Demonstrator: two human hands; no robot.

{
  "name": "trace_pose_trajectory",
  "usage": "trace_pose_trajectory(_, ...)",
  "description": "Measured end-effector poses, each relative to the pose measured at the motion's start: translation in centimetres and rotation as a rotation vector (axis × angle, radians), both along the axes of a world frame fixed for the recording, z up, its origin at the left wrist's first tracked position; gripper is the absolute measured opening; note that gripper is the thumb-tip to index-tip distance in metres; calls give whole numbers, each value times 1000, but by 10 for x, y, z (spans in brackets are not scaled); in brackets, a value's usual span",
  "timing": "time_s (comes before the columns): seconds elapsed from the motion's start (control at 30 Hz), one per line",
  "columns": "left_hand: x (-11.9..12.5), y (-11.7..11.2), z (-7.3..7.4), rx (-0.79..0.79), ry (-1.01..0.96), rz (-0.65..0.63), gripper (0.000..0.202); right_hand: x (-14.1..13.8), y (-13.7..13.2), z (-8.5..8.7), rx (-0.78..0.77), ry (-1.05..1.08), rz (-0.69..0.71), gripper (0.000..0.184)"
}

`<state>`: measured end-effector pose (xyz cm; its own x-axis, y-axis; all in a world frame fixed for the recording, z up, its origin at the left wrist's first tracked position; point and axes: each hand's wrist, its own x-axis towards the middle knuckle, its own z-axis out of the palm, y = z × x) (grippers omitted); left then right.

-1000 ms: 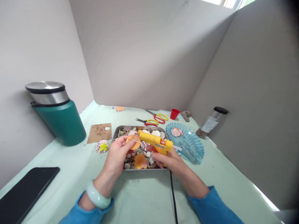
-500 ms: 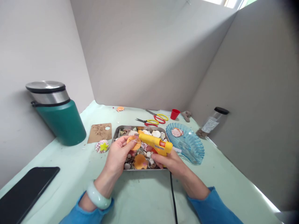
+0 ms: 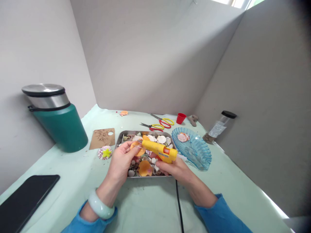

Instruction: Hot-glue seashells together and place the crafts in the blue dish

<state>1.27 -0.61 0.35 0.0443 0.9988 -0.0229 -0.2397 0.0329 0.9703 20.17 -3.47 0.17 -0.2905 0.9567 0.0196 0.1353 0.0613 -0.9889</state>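
Pinched in my left hand (image 3: pixel 120 162) is an orange scallop shell (image 3: pixel 138 150), held above the metal tray (image 3: pixel 136 177) of shells and pebbles. My right hand (image 3: pixel 175 168) is wrapped round the grip of a yellow hot glue gun (image 3: pixel 159 149). Its nozzle points left and lies over the upper edge of the held shell; whether the tip touches it I cannot tell. Another orange shell (image 3: pixel 145 168) lies among the pebbles in the tray. Fine strands stretch across the held shell. The fingers behind the gun are partly hidden.
A blue shell-shaped dish (image 3: pixel 205 152) stands right of the tray. Behind are two pairs of scissors (image 3: pixel 161 124) and a red cup (image 3: pixel 181 118). Leftward are a brown card (image 3: pixel 99 137), a decorated disc (image 3: pixel 105 152), a green flask (image 3: pixel 60 126) and a phone (image 3: pixel 29 200). A black cord (image 3: pixel 179 207) runs toward me.
The whole view has shifted slightly, so things sit a little further left. Both hands keep their grips, and the glue gun stays at the shell.
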Motion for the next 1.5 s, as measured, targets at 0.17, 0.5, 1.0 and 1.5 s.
trace_pose_trajectory(0.17, -1, 0, -2, 1, -1, -7, 35, 1, 0, -2, -8, 9, 2, 30)
trace_pose_trajectory(0.5, -1, 1, -1, 7, 7, -31, 32, -1, -1, -1, -25, 7, 3, 29)
trace_pose_trajectory(1.0, -2, 1, 2, -13, -106, 25, 37, 4, -1, -3, -77, 37, 10, 29)
trace_pose_trajectory(1.5, -1, 0, 3, -36, -85, 10, 40, 4, -2, 0, -62, 59, -24, 29)
